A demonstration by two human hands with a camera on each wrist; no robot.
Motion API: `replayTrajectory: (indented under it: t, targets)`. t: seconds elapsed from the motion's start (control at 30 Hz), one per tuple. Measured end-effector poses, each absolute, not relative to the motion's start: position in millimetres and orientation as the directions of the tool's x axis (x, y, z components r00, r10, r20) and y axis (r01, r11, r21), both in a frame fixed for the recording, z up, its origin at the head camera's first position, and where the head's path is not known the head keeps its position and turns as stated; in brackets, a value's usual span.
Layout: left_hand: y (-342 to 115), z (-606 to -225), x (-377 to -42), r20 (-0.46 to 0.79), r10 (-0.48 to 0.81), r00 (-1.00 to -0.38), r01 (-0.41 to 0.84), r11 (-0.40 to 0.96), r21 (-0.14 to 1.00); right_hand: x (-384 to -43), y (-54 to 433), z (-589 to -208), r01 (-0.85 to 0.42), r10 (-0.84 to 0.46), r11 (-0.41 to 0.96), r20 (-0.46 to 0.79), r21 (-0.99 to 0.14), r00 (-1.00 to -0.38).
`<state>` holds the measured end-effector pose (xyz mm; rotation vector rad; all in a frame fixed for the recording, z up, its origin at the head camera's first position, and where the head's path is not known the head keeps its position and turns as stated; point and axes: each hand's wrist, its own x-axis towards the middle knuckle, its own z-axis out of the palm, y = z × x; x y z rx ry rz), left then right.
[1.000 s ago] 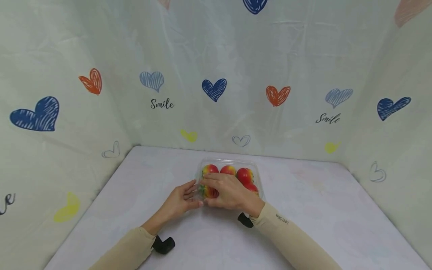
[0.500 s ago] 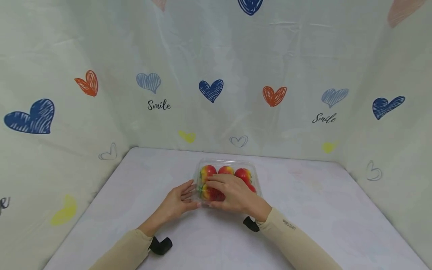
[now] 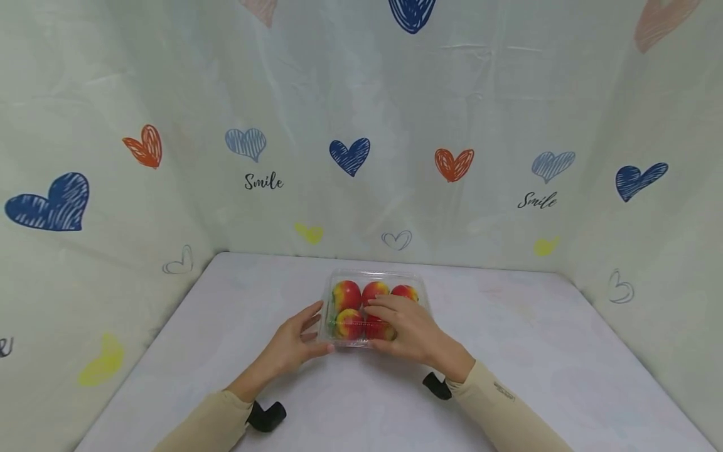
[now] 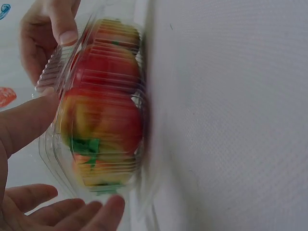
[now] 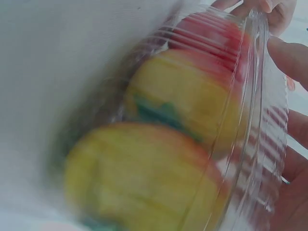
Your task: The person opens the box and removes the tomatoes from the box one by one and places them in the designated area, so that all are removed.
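Note:
A clear plastic clamshell box (image 3: pixel 373 274) sits at the far middle of the table, its lid down over several red-and-yellow fruits (image 3: pixel 346 294) with green leaves. My left hand (image 3: pixel 289 343) stands at the box's left side, fingers loosely extended; in the left wrist view its thumb touches the lid's front edge. Over the right part of the lid lies my right hand (image 3: pixel 415 329), fingers stretched across the top and thumb near the front rim. It hides some of the fruit. The right wrist view shows the ribbed wall and lid edge (image 5: pixel 262 33) up close, partly blurred.
A white-covered table (image 3: pixel 350 402) carries the box. Behind and at both sides hangs a pale curtain (image 3: pixel 305 75) printed with hearts and "Smile". Black wrist mounts (image 3: pixel 267 416) protrude below the sleeves.
My right hand has slid rightward along the lid, uncovering the fruits at the left. The left hand stays by the box's left side, its thumb and fingers slightly wider apart.

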<state>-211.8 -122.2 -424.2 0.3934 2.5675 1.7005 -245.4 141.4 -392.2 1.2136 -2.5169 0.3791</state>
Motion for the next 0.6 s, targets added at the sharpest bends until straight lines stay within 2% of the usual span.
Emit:
replayTrajectory:
  t: [0.13, 0.27, 0.6]
  targets:
    - [-117, -421, -209, 0.144, 0.193, -0.971, 0.223, 0.498, 0.838, -242, 154, -394, -0.775, -0.681, 0.623, 0.417, -0.103, -0.603]
    - [-113, -417, -207, 0.205, 0.212, -0.955, 0.291, 0.560, 0.776, -239, 166, -396, -0.759, -0.657, 0.644, 0.440, -0.094, -0.612]
    - [-99, -405, -210, 0.427, 0.374, -0.823, 0.567, 0.575, 0.590, -234, 195, -401, -0.733, -0.589, 0.668, 0.511, -0.128, -0.626]
